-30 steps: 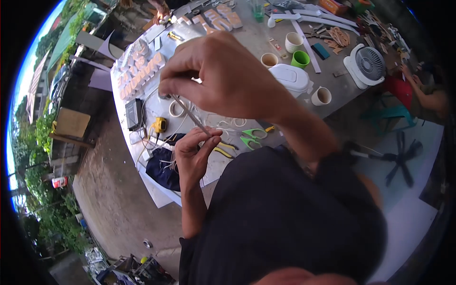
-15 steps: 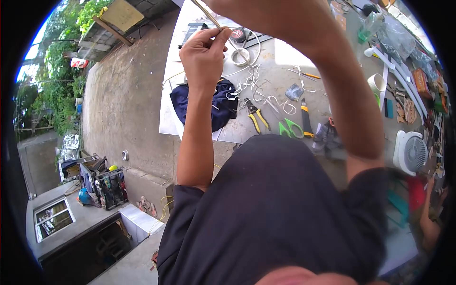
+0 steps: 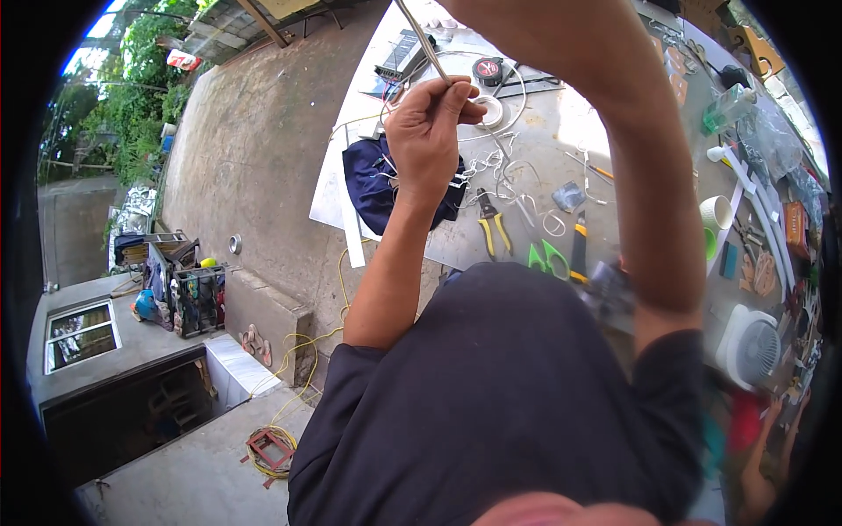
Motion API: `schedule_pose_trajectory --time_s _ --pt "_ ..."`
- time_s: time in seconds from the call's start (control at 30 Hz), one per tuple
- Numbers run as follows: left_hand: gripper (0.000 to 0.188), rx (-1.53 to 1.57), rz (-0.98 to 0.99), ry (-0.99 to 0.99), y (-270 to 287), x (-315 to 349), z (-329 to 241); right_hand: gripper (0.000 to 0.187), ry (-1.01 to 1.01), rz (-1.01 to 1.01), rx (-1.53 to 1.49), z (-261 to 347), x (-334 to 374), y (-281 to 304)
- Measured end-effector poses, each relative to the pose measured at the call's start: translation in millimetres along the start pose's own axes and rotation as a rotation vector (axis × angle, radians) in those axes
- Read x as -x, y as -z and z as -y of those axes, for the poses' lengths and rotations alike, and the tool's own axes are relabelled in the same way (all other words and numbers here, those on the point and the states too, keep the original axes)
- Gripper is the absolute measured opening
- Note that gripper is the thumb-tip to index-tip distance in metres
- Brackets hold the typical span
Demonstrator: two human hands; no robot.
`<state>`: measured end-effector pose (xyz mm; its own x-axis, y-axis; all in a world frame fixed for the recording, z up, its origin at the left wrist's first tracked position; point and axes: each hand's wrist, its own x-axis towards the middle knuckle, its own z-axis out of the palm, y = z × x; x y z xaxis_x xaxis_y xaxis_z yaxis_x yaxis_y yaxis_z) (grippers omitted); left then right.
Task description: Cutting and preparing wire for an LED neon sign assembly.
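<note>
My left hand (image 3: 430, 123) is closed, its thumb and fingers pinching a thin beige-grey cable (image 3: 427, 48). The cable runs from the hand up past the top edge. My right arm reaches up over the table; only the back part of my right hand (image 3: 517, 26) shows at the top, and its fingers are out of sight. Below the left hand, a dark blue cloth (image 3: 373, 180) lies beside a tangle of white wires (image 3: 491, 167). Close by are yellow-handled wire strippers (image 3: 493, 223), green-handled scissors (image 3: 550, 260) and a yellow-black utility knife (image 3: 579, 245).
A tape measure (image 3: 488, 71), a white roll (image 3: 488, 111) and a black-grey box (image 3: 405, 55) lie at the table's far side. On the right stand a white fan (image 3: 748, 346) and a cup (image 3: 716, 212). Another person's arm (image 3: 761, 465) shows at lower right. Yellow cord (image 3: 313, 351) trails on the left.
The view has shifted, so the table and yellow cord sit differently. My left hand still pinches the cable and appears slightly lower and further right in the picture. The right arm stays raised.
</note>
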<state>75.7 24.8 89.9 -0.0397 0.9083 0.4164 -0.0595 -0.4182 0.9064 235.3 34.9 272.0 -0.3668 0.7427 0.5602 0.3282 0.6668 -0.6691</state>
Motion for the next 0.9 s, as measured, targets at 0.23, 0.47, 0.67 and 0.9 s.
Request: schedule_pose_trajectory --time_s 0.23,0.47,0.67,0.9 --pt "0.014 -0.341 0.137 0.063 -4.1 35.7 -7.0 0.015 -0.049 -0.103 -0.051 8.2 37.3 -4.2" --pt "0.015 -0.170 0.063 0.293 2.9 54.4 -12.7 0.015 0.097 -0.179 -0.107 -11.2 53.1 -7.2" --pt "0.017 0.102 -0.007 0.346 12.7 77.7 -4.3 0.018 0.093 -0.114 -0.062 -15.8 76.7 -19.3" --pt "0.008 -0.397 0.048 -0.053 12.7 93.1 -4.9 0.010 0.022 -0.097 -0.123 -0.7 90.5 -9.7"
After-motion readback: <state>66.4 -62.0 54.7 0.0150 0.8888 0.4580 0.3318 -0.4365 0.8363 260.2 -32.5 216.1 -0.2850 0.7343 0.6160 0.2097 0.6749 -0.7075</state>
